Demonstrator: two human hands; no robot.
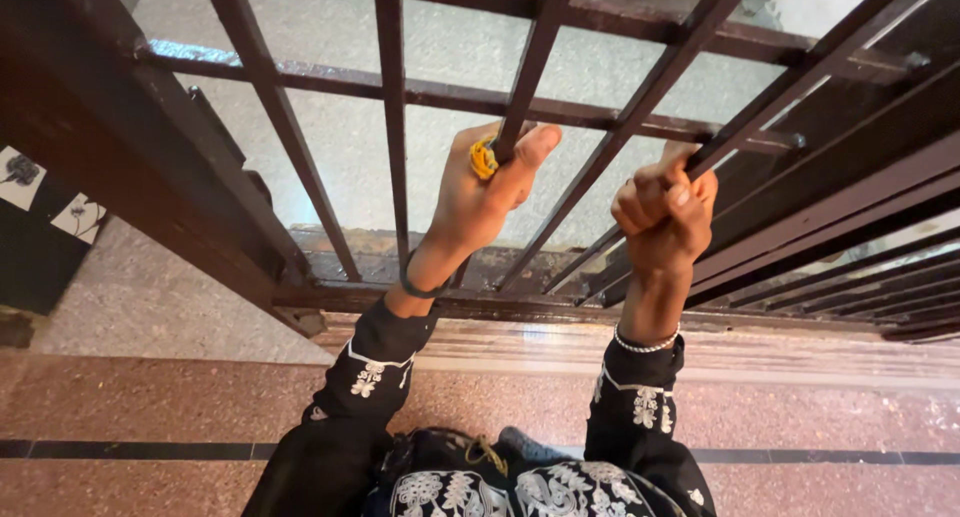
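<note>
Left hand (pixel 480 192) is pressing a small yellow scrubbing pad (pixel 484 159) against a dark brown vertical metal window-grille bar (pixel 525 87), fingers closed around both. Right hand (pixel 665 212) is gripping a neighbouring slanted grille bar (pixel 760 117) in a tight fist.

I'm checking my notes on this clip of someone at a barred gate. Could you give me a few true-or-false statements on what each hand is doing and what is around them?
1. The left hand presses a small yellow scrubbing pad against a dark brown metal bar. True.
2. The right hand hangs free, away from the bars. False: its grip is closed around a slanted brown bar.
3. Both wrists are bare. False: a dark bangle is on the left wrist and a silver bracelet on the right.
4. The sleeves are black with white embroidery. True.
5. The floor under the person is green carpet. False: it is speckled reddish stone with a dark stripe.
</note>
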